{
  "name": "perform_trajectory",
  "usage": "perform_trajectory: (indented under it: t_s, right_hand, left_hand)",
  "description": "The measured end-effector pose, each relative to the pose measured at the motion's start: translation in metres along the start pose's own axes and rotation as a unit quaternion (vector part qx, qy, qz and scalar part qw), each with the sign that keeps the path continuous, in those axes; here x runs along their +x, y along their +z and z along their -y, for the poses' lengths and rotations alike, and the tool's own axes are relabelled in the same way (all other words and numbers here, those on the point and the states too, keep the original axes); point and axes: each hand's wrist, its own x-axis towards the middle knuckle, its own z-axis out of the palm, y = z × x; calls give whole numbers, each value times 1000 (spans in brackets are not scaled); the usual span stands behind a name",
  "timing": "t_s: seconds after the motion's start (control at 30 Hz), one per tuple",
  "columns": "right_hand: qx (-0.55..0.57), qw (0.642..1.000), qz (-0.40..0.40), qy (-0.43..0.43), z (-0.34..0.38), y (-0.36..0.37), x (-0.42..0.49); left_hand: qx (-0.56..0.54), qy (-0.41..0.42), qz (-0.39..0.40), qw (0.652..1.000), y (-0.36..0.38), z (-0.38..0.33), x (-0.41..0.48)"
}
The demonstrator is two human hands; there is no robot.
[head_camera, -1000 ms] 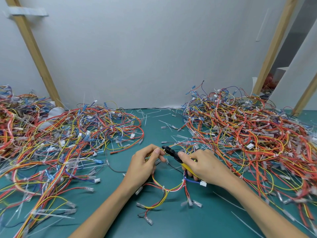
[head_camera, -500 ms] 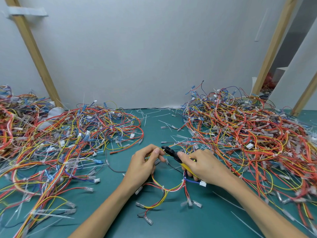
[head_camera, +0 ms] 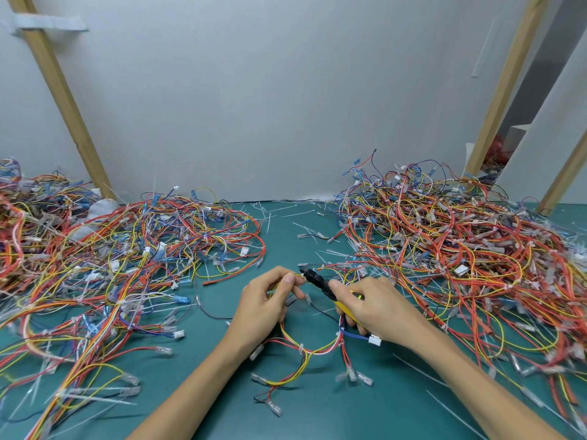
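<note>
The wire harness (head_camera: 303,348) lay looped on the teal counter (head_camera: 317,417), its upper end lifted. The left hand (head_camera: 263,306) pinched that end between thumb and fingertips. The right hand (head_camera: 378,309) was curled round yellow-handled cutters (head_camera: 316,278), whose black nose met the harness just beside the left fingertips. The step looked like snipping a tie tail there; whether the blades had closed could not be told. The next move probably called for a squeeze clear of the insulation. Left of the harness spread one heap of wires (head_camera: 127,258). To its right a bigger heap (head_camera: 460,265) sent strands under the cutters, where they could snag. Beyond the harness lay tie offcuts (head_camera: 297,213).
</note>
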Motion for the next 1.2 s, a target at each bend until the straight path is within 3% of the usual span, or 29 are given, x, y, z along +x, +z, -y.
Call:
perform_trajectory:
  t_s: [0.2, 0.33, 0.47, 0.57, 0.63, 0.8, 0.9, 1.2]
  right_hand:
    - [21, 999, -47, -8, -3, 6, 2]
    - [87, 987, -131, -20, -6, 8, 3]
    - [243, 945, -217, 8, -12, 4, 8]
    - [400, 890, -210, 55, -22, 0, 12]
    - [442, 869, -210, 70, -28, 1, 15]
    - [497, 831, -242, 65, -27, 1, 17]
    - [499, 825, -261, 55, -23, 0, 14]
    - [510, 794, -330, 2, -24, 1, 12]
  left_hand:
    - [3, 1, -11, 1000, 0, -2, 0]
    - [57, 22, -29, 998, -1, -1, 0]
    - [105, 37, -51, 993, -5, 1, 1]
    - [99, 41, -68, 992, -5, 2, 3]
    - [103, 42, -75, 991, -5, 3, 3]
    - [121, 52, -98, 986, -6, -3, 3]
    - [134, 56, -115, 983, -6, -9, 1]
    - [46, 50, -208, 976, -9, -9, 3]
